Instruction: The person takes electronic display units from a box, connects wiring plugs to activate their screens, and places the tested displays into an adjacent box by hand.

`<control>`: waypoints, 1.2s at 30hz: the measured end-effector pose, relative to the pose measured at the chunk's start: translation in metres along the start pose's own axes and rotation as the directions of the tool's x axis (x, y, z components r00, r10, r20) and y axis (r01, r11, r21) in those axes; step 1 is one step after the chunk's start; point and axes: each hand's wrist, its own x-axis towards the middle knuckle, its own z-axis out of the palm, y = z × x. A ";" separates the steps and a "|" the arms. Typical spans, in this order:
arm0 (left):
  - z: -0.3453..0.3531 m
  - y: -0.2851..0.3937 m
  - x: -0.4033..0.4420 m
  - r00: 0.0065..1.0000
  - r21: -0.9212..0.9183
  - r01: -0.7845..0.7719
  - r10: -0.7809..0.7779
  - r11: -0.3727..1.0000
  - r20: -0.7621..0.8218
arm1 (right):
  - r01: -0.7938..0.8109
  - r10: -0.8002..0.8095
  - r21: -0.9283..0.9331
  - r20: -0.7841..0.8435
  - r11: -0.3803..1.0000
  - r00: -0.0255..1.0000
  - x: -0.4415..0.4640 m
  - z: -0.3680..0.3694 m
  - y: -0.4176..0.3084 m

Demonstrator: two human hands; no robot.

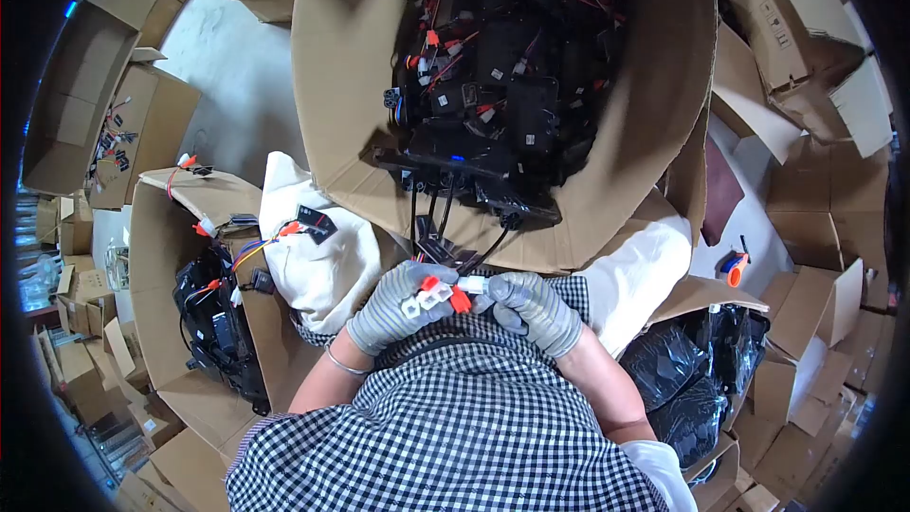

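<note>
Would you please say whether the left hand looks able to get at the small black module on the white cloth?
Probably yes: nothing covers the module, though the left hand would likely have to release the connectors first.

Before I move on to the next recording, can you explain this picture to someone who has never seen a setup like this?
There is no robot: one camera on a person's head looks forward and down at their own gloved hands. The left hand holds a cluster of white and red connectors; the right hand pinches a white connector. They work above the lap, over a checkered garment, not at a table. Straight ahead, a large cardboard box holds black parts with wires and plugs. A smaller box at left holds more; at right lie black items in clear wrap.
</note>
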 end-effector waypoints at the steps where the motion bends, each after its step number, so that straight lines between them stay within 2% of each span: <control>1: 0.001 0.002 0.003 1.000 0.000 0.000 0.000 1.000 0.001 | 0.069 -0.072 -0.125 -0.025 0.990 0.997 0.001 0.000 0.001; 2: 0.002 0.003 0.005 0.998 0.099 0.029 -0.034 0.995 0.049 | -0.026 0.024 -0.175 -0.013 0.984 1.000 -0.001 -0.002 -0.002; 3: 0.003 0.004 0.005 0.993 0.196 0.054 -0.074 0.979 0.093 | -0.029 0.027 -0.175 -0.014 0.984 1.000 0.000 -0.002 -0.002; 4: 0.007 -0.007 0.005 0.988 0.317 0.003 -0.051 0.948 0.144 | -0.046 0.044 -0.175 -0.013 0.983 0.999 0.000 0.000 -0.001; 8: 0.011 -0.012 0.001 0.990 0.314 -0.033 -0.011 0.949 0.137 | -0.067 0.068 -0.211 -0.007 0.975 0.998 0.004 0.000 0.000; 10: 0.013 -0.020 -0.001 0.997 0.231 -0.014 -0.003 0.973 0.075 | -0.084 0.093 -0.238 0.024 0.968 0.995 0.006 0.000 -0.002; 14: 0.010 -0.017 -0.003 0.995 0.249 -0.018 -0.008 0.968 0.104 | -0.089 0.097 -0.247 0.019 0.965 0.995 0.006 0.003 -0.004; 16: 0.009 -0.006 0.001 0.997 0.147 0.000 -0.010 0.989 0.070 | -0.057 0.061 -0.273 0.007 0.960 0.998 0.004 0.005 -0.007; 19: 0.006 0.005 0.005 1.000 0.218 -0.026 0.022 0.976 0.020 | -0.025 0.023 -0.211 -0.010 0.977 1.000 -0.001 0.007 -0.004; 21: -0.018 0.030 0.015 0.989 -0.217 0.128 -0.107 0.968 0.105 | 0.119 -0.122 -0.102 -0.027 0.988 0.992 -0.005 0.003 0.012; 22: -0.024 0.035 0.014 0.976 -0.107 -0.058 0.034 0.993 -0.214 | 0.129 -0.129 0.014 -0.028 0.992 0.991 -0.010 -0.001 0.014; 23: -0.045 0.030 0.017 0.923 0.455 -0.195 0.319 0.869 -0.215 | 0.255 -0.254 0.125 -0.029 0.959 0.967 -0.013 -0.002 0.018; 24: -0.066 0.024 0.020 0.792 0.878 -0.119 0.577 0.464 -0.198 | 0.244 -0.238 0.070 -0.091 0.967 0.967 -0.016 -0.001 0.015; 25: -0.091 0.039 0.014 0.735 0.631 -0.157 0.516 0.760 -0.440 | 0.234 -0.229 0.016 -0.156 0.972 0.961 -0.020 0.000 0.010; 26: -0.118 0.053 0.003 0.690 -0.051 -0.422 0.284 0.905 -0.665 | 0.186 -0.203 -0.116 -0.162 0.976 0.966 -0.028 -0.002 0.005; 27: -0.144 0.063 -0.010 0.616 -0.241 -0.561 0.205 0.792 -0.760 | 0.187 -0.206 -0.122 -0.162 0.975 0.965 -0.032 -0.004 0.005; 29: -0.186 0.080 -0.051 0.459 -0.192 -0.706 0.234 0.681 -0.857 | 0.162 -0.199 -0.200 -0.182 0.966 0.963 -0.035 -0.010 0.012; 30: -0.203 0.089 -0.069 0.365 -0.156 -0.776 0.233 0.611 -0.901 | 0.342 -0.372 -0.199 -0.141 0.918 0.917 -0.028 -0.013 0.026; 32: -0.229 0.104 -0.116 0.192 0.023 -0.798 0.290 0.603 -0.938 | 0.279 -0.316 -0.232 -0.144 0.932 0.938 -0.028 -0.009 0.026; 34: -0.249 0.120 -0.162 -0.010 0.243 -0.733 0.348 0.636 -0.938 | 0.198 -0.256 -0.298 -0.170 0.934 0.952 -0.026 0.003 0.019; 36: -0.265 0.136 -0.208 -0.242 0.481 -0.530 0.419 0.698 -0.875 | 0.166 -0.225 -0.305 -0.168 0.938 0.960 -0.019 0.003 0.017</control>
